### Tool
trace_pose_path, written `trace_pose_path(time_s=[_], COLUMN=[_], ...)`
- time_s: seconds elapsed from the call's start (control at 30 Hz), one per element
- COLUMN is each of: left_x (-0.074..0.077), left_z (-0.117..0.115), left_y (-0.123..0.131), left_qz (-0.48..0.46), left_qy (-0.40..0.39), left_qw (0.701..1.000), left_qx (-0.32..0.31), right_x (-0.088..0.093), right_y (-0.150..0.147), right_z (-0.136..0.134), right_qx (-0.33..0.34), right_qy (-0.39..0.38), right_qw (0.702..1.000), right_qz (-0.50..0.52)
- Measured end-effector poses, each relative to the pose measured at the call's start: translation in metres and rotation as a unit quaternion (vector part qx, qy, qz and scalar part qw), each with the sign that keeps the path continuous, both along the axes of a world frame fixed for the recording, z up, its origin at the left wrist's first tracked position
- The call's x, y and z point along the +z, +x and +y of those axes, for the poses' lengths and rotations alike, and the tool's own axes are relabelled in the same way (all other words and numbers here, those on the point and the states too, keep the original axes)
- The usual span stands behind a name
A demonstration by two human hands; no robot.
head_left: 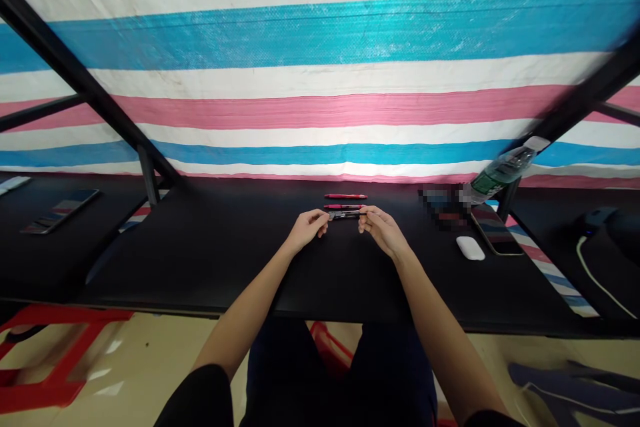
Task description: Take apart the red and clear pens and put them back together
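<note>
Between my two hands lies a dark pen with a clear and silver end (pixel 343 215), level and pointing left to right. My left hand (pixel 309 227) pinches its left end with thumb and forefinger. At its other end, my right hand (pixel 381 227) closes its fingertips on the pen. Just beyond it, a red pen (pixel 344 206) rests on the black table (pixel 225 247), and a second red pen (pixel 346 196) lies parallel a little farther back. Whether the held pen touches the table I cannot tell.
To the right are a white earbud case (pixel 470 248), a phone (pixel 496 230) and a tilted plastic bottle (pixel 507 170), beside a blurred-out patch. Another phone (pixel 63 211) lies on the left table. Black metal bars (pixel 95 90) slant up before a striped sheet (pixel 320 113).
</note>
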State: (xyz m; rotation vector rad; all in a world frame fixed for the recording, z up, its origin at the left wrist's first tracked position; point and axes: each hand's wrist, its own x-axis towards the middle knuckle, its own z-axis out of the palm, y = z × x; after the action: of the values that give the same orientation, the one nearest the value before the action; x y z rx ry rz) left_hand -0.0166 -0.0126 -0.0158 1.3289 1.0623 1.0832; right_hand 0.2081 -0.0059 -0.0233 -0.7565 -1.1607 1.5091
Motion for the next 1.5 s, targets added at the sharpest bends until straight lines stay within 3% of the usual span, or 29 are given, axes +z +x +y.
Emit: trace_pose_path(time_s=[0.23,0.53,0.77,0.9,1.0,1.07,1.17,1.27,1.37,1.5], left_x=[-0.004,-0.003,-0.001,-0.003,-0.003,-0.001,0.000,0.000,-0.002,-0.005], left_z=[0.001,0.001,-0.003,-0.002,-0.001,0.000,0.000,0.000,0.001,0.002], left_y=[0.001,0.002,0.001,0.001,0.001,0.001,0.002,0.002,0.002,0.001], left_qz=[-0.011,0.010,0.000,-0.002,-0.021,-0.037,-0.054,-0.066,-0.074,-0.072], left_qy=[-0.044,0.011,0.027,0.027,0.013,-0.001,-0.021,-0.031,-0.032,-0.032], left_qw=[0.999,0.999,0.995,0.996,0.998,0.998,0.997,0.996,0.995,0.995], left_qx=[-0.008,-0.029,-0.094,-0.085,-0.062,-0.057,-0.058,-0.058,-0.058,-0.062], right_x=[0.002,0.007,0.000,0.000,0.001,0.000,-0.006,-0.014,-0.021,-0.028], right_y=[-0.001,-0.001,-0.006,-0.007,-0.003,0.003,0.012,0.019,0.021,0.020], right_z=[-0.002,-0.005,-0.005,-0.004,-0.001,0.002,0.008,0.012,0.013,0.011], right_qx=[0.010,0.012,0.005,0.009,-0.036,-0.114,-0.255,-0.350,-0.371,-0.359], right_qy=[-0.003,-0.025,0.003,0.026,0.033,0.036,0.054,0.093,0.124,0.129], right_qw=[1.000,0.999,0.996,0.990,0.990,0.982,0.928,0.822,0.749,0.712], right_qz=[0.001,0.016,-0.093,-0.140,-0.132,-0.146,-0.265,-0.439,-0.534,-0.590])
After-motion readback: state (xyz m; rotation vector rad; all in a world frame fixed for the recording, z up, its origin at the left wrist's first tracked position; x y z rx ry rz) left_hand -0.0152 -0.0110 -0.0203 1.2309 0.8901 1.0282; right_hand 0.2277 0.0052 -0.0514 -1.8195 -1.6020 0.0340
